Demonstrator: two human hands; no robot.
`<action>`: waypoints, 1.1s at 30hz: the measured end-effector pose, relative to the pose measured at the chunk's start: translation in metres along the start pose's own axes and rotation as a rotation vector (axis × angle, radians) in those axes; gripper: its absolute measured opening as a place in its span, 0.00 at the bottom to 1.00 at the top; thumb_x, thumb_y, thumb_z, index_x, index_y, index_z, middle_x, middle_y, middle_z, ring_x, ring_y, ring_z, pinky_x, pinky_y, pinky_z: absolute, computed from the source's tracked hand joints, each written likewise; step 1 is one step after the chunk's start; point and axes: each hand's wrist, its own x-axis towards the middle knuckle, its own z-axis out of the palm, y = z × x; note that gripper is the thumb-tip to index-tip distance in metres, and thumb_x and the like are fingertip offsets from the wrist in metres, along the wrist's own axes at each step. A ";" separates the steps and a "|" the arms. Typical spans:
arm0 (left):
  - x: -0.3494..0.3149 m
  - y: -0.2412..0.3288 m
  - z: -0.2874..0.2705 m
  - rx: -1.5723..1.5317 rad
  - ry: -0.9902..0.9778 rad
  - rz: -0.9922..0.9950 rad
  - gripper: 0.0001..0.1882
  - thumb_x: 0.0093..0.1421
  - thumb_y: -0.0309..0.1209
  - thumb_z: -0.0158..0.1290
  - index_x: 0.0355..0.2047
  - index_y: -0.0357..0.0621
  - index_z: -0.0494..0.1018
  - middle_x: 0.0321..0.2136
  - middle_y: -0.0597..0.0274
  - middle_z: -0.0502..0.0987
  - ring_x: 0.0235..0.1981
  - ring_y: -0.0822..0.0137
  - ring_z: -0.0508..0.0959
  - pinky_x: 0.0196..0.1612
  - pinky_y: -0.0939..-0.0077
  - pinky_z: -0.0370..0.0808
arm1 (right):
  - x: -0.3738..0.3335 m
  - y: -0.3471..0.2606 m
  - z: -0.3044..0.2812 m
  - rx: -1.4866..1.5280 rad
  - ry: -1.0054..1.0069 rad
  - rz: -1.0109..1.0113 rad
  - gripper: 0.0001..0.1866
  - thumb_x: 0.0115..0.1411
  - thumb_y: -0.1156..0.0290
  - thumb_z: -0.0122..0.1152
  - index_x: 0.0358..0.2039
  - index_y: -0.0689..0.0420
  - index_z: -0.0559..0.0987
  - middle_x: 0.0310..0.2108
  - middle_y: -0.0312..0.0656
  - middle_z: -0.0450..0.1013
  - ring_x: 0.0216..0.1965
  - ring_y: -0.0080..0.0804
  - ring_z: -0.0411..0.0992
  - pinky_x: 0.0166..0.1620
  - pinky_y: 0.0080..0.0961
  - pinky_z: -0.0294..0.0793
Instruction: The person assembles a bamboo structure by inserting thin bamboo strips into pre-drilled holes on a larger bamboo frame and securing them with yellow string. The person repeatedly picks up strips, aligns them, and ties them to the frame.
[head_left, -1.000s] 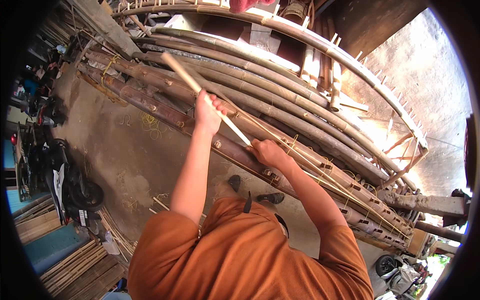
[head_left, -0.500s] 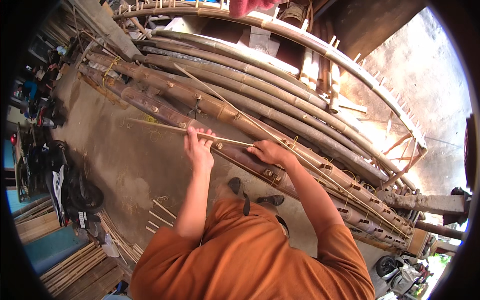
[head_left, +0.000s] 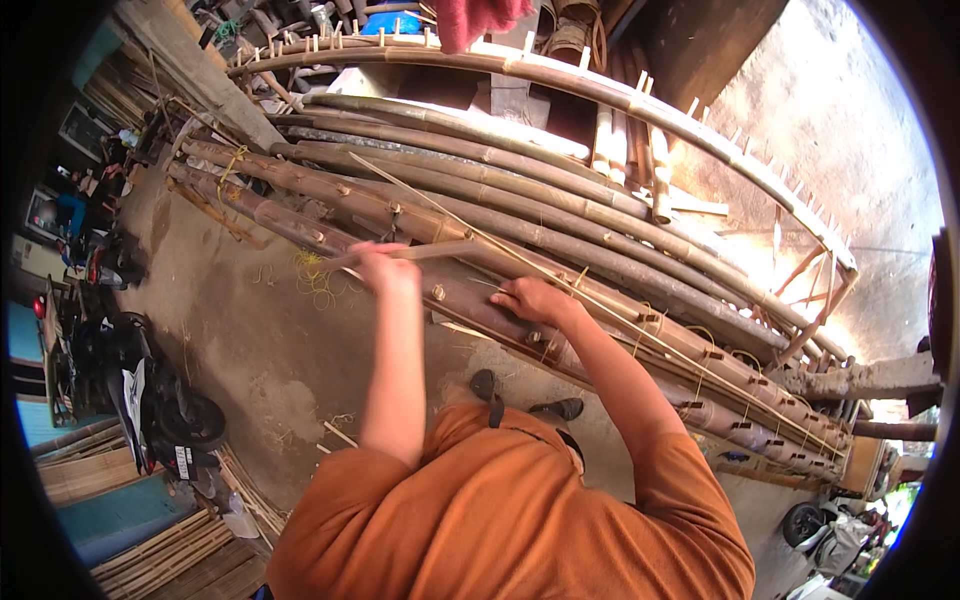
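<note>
My left hand [head_left: 385,268] is closed around a bamboo stick [head_left: 440,250], blurred by motion, that sticks out on its right side over the nearer bamboo poles. My right hand [head_left: 532,300] rests at the nearest bamboo pole [head_left: 470,303], fingers pinched; a thin pale strip [head_left: 487,286] shows at its fingertips. This pole has short pegs and, toward the right, cut slots. Just behind it runs a second pegged pole [head_left: 440,226]. A long thin bamboo strip [head_left: 520,262] lies slantwise across the second pole.
Several long bamboo poles [head_left: 560,195] lie side by side farther back, below a curved, pegged bamboo rail [head_left: 640,100]. Yellow string [head_left: 318,280] hangs by the nearest pole. A motorcycle [head_left: 170,400] stands at left, near stacked bamboo strips [head_left: 165,535]. A concrete post [head_left: 205,85] rises far left.
My left hand has turned from palm-up with loose fingers to a closed grip and moved up. The stick has left my right hand and swung to a different angle. My right hand has barely moved.
</note>
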 end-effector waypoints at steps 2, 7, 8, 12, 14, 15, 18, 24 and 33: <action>0.015 0.039 0.004 0.255 0.188 0.315 0.11 0.69 0.37 0.50 0.38 0.42 0.64 0.27 0.63 0.66 0.23 0.69 0.68 0.26 0.74 0.74 | 0.008 0.025 0.016 -0.057 0.090 -0.075 0.25 0.68 0.50 0.53 0.35 0.62 0.80 0.34 0.63 0.76 0.40 0.62 0.74 0.45 0.49 0.73; -0.036 0.107 -0.007 0.958 -0.443 0.626 0.15 0.71 0.41 0.49 0.32 0.45 0.65 0.22 0.72 0.65 0.20 0.78 0.63 0.21 0.78 0.64 | -0.007 -0.002 0.000 -0.218 0.030 0.078 0.24 0.66 0.51 0.56 0.43 0.64 0.79 0.37 0.62 0.77 0.44 0.60 0.75 0.48 0.49 0.73; -0.040 0.117 -0.012 1.224 -0.555 0.603 0.16 0.71 0.41 0.50 0.30 0.45 0.65 0.21 0.73 0.65 0.19 0.78 0.62 0.20 0.79 0.64 | -0.018 -0.014 -0.008 -0.205 0.131 0.053 0.25 0.66 0.51 0.55 0.46 0.63 0.79 0.39 0.61 0.77 0.45 0.60 0.75 0.49 0.47 0.74; -0.008 0.126 -0.107 1.614 -0.445 0.103 0.17 0.71 0.40 0.49 0.27 0.45 0.64 0.19 0.70 0.64 0.16 0.80 0.66 0.17 0.81 0.63 | -0.093 -0.041 -0.036 0.039 0.381 -0.148 0.24 0.69 0.56 0.53 0.55 0.62 0.75 0.48 0.55 0.76 0.49 0.51 0.76 0.53 0.40 0.75; 0.043 0.124 -0.202 1.978 -0.285 0.259 0.18 0.68 0.42 0.51 0.37 0.36 0.73 0.30 0.50 0.79 0.32 0.55 0.81 0.37 0.60 0.76 | -0.147 -0.060 -0.049 0.550 0.305 -0.017 0.21 0.72 0.59 0.50 0.53 0.64 0.76 0.45 0.50 0.78 0.47 0.38 0.78 0.53 0.33 0.75; 0.041 0.113 -0.220 2.042 -0.264 0.237 0.20 0.66 0.42 0.51 0.43 0.33 0.75 0.39 0.41 0.80 0.44 0.44 0.79 0.49 0.54 0.73 | -0.171 -0.038 -0.032 0.868 0.326 0.000 0.19 0.72 0.62 0.49 0.52 0.64 0.76 0.45 0.44 0.78 0.46 0.28 0.76 0.52 0.29 0.75; 0.058 0.094 -0.293 1.971 -0.040 0.270 0.24 0.66 0.41 0.51 0.49 0.28 0.71 0.44 0.36 0.78 0.48 0.42 0.78 0.50 0.53 0.73 | -0.238 -0.014 0.023 0.989 0.551 0.224 0.16 0.72 0.64 0.52 0.50 0.62 0.76 0.43 0.40 0.78 0.44 0.26 0.76 0.50 0.28 0.75; 0.024 0.023 -0.300 2.521 -0.289 0.257 0.34 0.66 0.46 0.53 0.63 0.32 0.61 0.47 0.32 0.76 0.52 0.49 0.78 0.53 0.55 0.72 | -0.307 -0.007 0.128 1.208 0.693 0.601 0.15 0.72 0.62 0.51 0.48 0.58 0.77 0.43 0.40 0.77 0.43 0.25 0.74 0.50 0.25 0.74; -0.327 -0.127 -0.062 1.612 -2.361 -0.317 0.18 0.67 0.37 0.51 0.49 0.35 0.76 0.41 0.47 0.80 0.42 0.55 0.80 0.46 0.64 0.75 | -0.343 0.016 0.154 1.643 1.110 0.547 0.15 0.72 0.60 0.50 0.49 0.57 0.77 0.41 0.35 0.75 0.40 0.22 0.74 0.47 0.24 0.76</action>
